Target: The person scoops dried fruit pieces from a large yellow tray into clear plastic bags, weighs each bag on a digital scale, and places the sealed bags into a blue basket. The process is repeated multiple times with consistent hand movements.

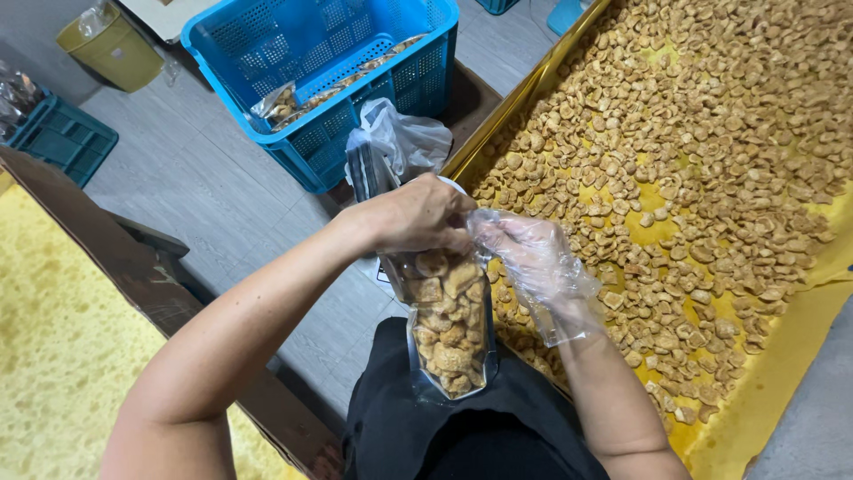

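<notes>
Left hand [418, 216] atop snack pouch [449, 329]

The bare left hand [413, 216] grips a snack pouch [447, 324] (nearly full); the gloved right hand [533, 258] touches its mouth.

One head-worn camera looks steeply down, close over the lap, floor beyond; tilt seemingly slightly skewed.

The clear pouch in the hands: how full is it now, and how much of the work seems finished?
Done: filled packs lie in the blue crate. In hand: the left hand grips the top of the clear pouch, packed nearly to the hand with fried snack pieces; the gloved right hand is at its mouth. Left: many pieces cover the yellow tray.
</notes>
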